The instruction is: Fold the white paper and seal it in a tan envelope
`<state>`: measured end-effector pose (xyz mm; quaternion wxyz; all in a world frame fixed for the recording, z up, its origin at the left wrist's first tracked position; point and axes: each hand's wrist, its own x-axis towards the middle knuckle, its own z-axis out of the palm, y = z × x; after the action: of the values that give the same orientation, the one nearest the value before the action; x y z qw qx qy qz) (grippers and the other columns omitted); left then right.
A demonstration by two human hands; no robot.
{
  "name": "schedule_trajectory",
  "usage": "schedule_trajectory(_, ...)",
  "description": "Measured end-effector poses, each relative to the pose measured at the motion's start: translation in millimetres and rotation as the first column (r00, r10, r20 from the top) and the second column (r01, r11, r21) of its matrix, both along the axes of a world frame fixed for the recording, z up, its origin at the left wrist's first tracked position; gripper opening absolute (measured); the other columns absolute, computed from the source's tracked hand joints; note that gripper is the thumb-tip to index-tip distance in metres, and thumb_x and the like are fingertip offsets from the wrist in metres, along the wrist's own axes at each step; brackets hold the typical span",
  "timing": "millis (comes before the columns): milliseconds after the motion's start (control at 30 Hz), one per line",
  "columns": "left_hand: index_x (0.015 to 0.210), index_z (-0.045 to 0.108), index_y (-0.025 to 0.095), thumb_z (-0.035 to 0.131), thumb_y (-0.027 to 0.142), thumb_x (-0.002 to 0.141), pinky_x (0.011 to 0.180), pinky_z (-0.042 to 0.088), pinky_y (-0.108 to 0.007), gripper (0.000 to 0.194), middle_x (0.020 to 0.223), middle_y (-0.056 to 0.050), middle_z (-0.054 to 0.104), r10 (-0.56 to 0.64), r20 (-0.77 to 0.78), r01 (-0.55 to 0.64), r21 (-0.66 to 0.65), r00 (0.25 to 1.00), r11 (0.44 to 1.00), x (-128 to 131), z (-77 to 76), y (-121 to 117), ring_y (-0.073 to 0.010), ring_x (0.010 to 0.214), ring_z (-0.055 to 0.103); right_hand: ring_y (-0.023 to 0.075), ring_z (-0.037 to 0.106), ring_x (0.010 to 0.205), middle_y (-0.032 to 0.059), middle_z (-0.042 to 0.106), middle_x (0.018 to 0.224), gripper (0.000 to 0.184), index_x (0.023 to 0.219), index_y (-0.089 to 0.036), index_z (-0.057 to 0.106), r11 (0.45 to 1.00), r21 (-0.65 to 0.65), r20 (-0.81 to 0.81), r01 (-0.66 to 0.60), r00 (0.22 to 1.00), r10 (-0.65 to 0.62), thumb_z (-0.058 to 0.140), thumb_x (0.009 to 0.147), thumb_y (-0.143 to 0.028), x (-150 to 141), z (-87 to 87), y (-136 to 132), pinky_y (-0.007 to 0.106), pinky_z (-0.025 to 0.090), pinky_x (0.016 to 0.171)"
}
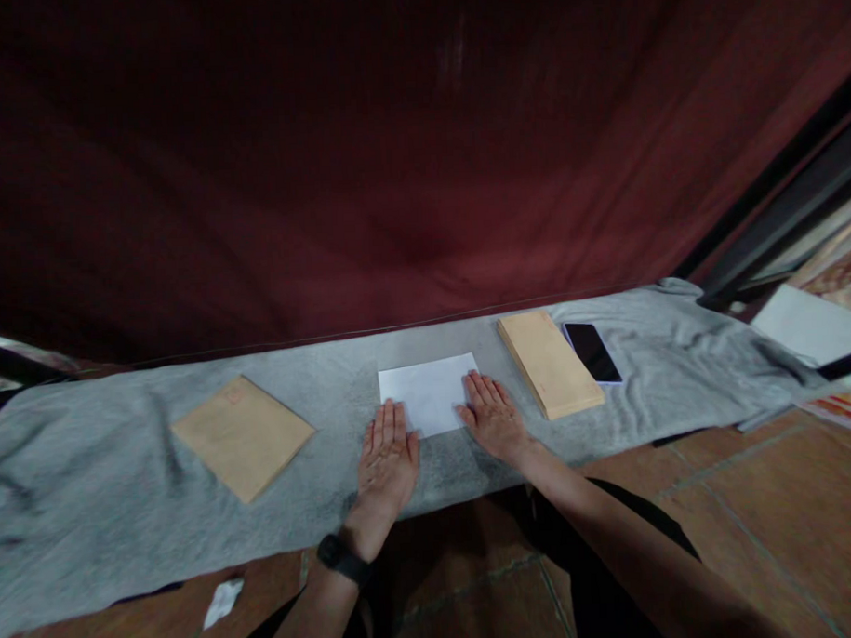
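And here the white paper (428, 393) is laid flat on the grey cloth (343, 359), with both palms turned down on it; the step in hand is judged to be a smoothing or steadying of the sheet, though whether it is folded cannot be told. Its near left corner is covered by the left hand (388, 458), fingers stretched straight and set close together; its right edge is overlapped by the right hand (497, 421), fingers slightly fanned, thumb held out over the sheet. Nothing is clamped by either hand; contact is made by flat fingers alone, and how hard they are pressed cannot be told. For the paper to be shifted or picked up, an edge would need to be freed and pinched, it is judged, while the far side is kept from creasing. The forearms are angled in from the sheet's near side, left and right, the left wrist being circled by a black band (345, 560). Left of the paper, well apart, a brown envelope (244, 439) is set askew; right of it a stack of brown envelopes (553, 363) is seen; farther right, just beside the stack, a phone (594, 352) is placed.
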<state>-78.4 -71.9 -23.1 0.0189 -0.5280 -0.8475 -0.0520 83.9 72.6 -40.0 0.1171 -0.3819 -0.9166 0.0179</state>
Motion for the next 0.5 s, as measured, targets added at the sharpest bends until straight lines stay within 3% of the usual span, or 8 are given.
schedule_trajectory(167, 0.149, 0.033, 0.003, 0.030, 0.029, 0.097, 0.121, 0.020, -0.046, 0.058, 0.157, -0.017, 0.032, 0.059, -0.033, -0.059, -0.016, 0.998, 0.998, -5, 2.9, -4, -0.0274, 0.147, 0.027, 0.0272, 0.027, 0.146, 0.0142, 0.031, 0.157, 0.063, 0.154, -0.007, 0.027, 0.999, 0.003, 0.011, 0.048, 0.999, -0.048, 0.028, 0.103, -0.044, 10, -1.7, 2, 0.045, 0.022, 0.119)
schedule_trajectory(300, 0.147, 0.035, 0.000, 0.031, 0.025, 0.095, 0.122, 0.018, -0.049, 0.058, 0.156, -0.020, 0.033, 0.063, -0.083, -0.055, 0.104, 0.995, 0.993, 1, 7.9, -2, -0.0293, 0.148, 0.025, 0.0296, 0.027, 0.146, 0.0161, 0.030, 0.157, 0.061, 0.152, -0.004, 0.031, 0.998, -0.012, 0.032, 0.070, 0.997, -0.069, 0.032, 0.102, -0.039, 17, 5.9, 3, 0.047, 0.023, 0.119)
schedule_trajectory(400, 0.149, 0.030, 0.001, 0.031, 0.028, 0.097, 0.121, 0.024, -0.047, 0.058, 0.158, -0.019, 0.030, -0.082, -0.075, 0.095, 0.195, 0.994, 0.976, 14, 12.1, 2, -0.0270, 0.149, 0.021, 0.0286, 0.024, 0.148, 0.0157, 0.028, 0.158, 0.060, 0.152, -0.004, 0.031, 0.997, -0.070, -0.005, 0.028, 1.000, -0.029, 0.031, 0.102, -0.038, 16, 15.2, 2, 0.047, 0.024, 0.119)
schedule_trajectory(500, 0.151, 0.027, 0.006, 0.031, 0.030, 0.099, 0.120, 0.028, -0.044, 0.058, 0.158, -0.015, 0.031, -0.285, -0.036, 0.286, 0.213, 0.958, 0.934, 30, 9.7, 5, -0.0231, 0.149, 0.022, 0.0233, 0.020, 0.149, 0.0128, 0.027, 0.159, 0.060, 0.154, -0.009, 0.026, 0.978, -0.161, -0.116, -0.130, 0.987, 0.112, 0.024, 0.104, -0.042, 8, 20.8, -6, 0.045, 0.026, 0.119)
